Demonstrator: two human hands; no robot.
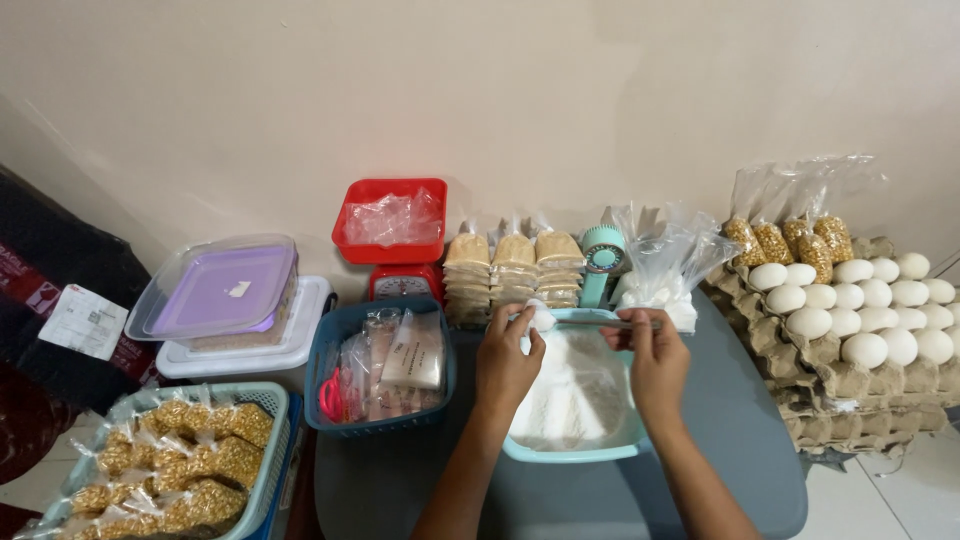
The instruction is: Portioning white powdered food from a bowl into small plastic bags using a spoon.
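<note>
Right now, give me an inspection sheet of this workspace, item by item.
Surface: grey table, crowded along the wall.
Job's things: light blue tub of white powder; clear plastic bag stretched between both hands.
Clutter: stacked egg trays, blue basket of sachets, red scale, packed bags, lidded boxes.
Hands: left hand and right hand each pinch the bag.
Cables: nothing seen.
Surroundings: plain wall, tiled floor.
</note>
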